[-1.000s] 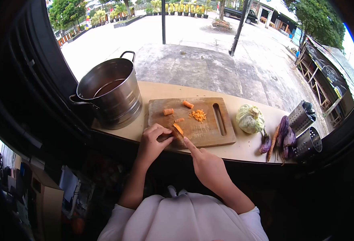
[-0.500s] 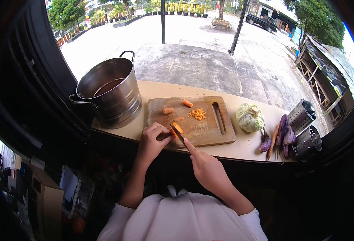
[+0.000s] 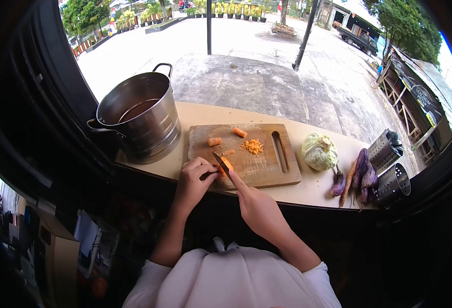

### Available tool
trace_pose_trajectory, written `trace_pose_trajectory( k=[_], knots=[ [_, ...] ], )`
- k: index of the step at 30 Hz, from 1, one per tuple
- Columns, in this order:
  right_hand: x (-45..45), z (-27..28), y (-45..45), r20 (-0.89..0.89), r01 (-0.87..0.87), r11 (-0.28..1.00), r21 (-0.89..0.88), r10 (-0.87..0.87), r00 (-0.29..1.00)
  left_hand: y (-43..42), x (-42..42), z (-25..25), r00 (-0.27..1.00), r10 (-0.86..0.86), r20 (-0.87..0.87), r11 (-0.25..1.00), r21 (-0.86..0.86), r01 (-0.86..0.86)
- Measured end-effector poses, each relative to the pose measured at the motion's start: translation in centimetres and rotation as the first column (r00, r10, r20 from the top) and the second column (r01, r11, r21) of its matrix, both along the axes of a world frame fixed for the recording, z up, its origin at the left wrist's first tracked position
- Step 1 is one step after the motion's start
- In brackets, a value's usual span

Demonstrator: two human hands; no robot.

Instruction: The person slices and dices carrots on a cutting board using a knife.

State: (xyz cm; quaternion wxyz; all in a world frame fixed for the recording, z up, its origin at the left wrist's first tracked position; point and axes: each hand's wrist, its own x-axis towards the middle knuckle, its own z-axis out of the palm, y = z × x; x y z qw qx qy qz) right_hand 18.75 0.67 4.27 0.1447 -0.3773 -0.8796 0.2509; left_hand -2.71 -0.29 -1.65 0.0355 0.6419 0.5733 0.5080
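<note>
My right hand (image 3: 259,208) is wrapped round the handle of a knife (image 3: 222,164), its index finger stretched along the back of the blade. The blade rests on or against an orange carrot piece (image 3: 227,164) near the front edge of the wooden cutting board (image 3: 256,174). From the left, my left hand (image 3: 195,177) pinches that carrot with bent fingertips close to the blade. Farther back on the board lie two carrot chunks, one at the left (image 3: 214,141) and one at the back (image 3: 240,132), a thin carrot slice (image 3: 228,152) and a small heap of diced carrot (image 3: 252,147).
A large steel pot (image 3: 141,118) with two handles stands left of the board. On the right are a cabbage (image 3: 319,151), purple eggplants (image 3: 360,169), a long carrot (image 3: 348,186) and two perforated metal holders (image 3: 393,185). The counter (image 3: 210,114) ends at a paved yard.
The knife and my right hand have shifted slightly left, the tip reaching farther up over the carrot. My left hand stays about where it was. Outside, a dark truck has moved right.
</note>
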Motion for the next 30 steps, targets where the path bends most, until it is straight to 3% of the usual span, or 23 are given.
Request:
trace_pose_trajectory(
  k=[7, 13, 22, 25, 30],
  knots=[
    [-0.8, -1.1, 0.6, -0.028, -0.004, 0.997, 0.071, 0.006, 1.0, 0.0, 0.0, -0.3, 0.999, 0.008, -0.041, 1.0, 0.011, -0.008],
    [0.9, 0.9, -1.1, 0.126, 0.005, 1.0, -0.002, -0.005, 0.992, -0.2, 0.2, 0.0, 0.999, 0.017, -0.032, 1.0, -0.008, -0.017],
    [-0.4, -0.6, -0.2, 0.078, -0.007, 0.995, 0.096, -0.001, 0.997, -0.2, 0.0, 0.1, 0.999, -0.004, -0.039, 1.0, -0.015, 0.003],
    [0.8, 0.9, -1.0, 0.179, -0.023, 0.999, 0.03, 0.017, 0.984, -0.3, 0.1, 0.3, 0.999, -0.001, -0.049, 1.0, -0.009, 0.0],
    [0.0, 0.9, -0.5, 0.176, -0.042, 0.997, 0.058, 0.032, 0.984, -0.3, 0.0, 0.2, 0.998, -0.008, -0.065, 1.0, -0.018, 0.007]
  ],
)
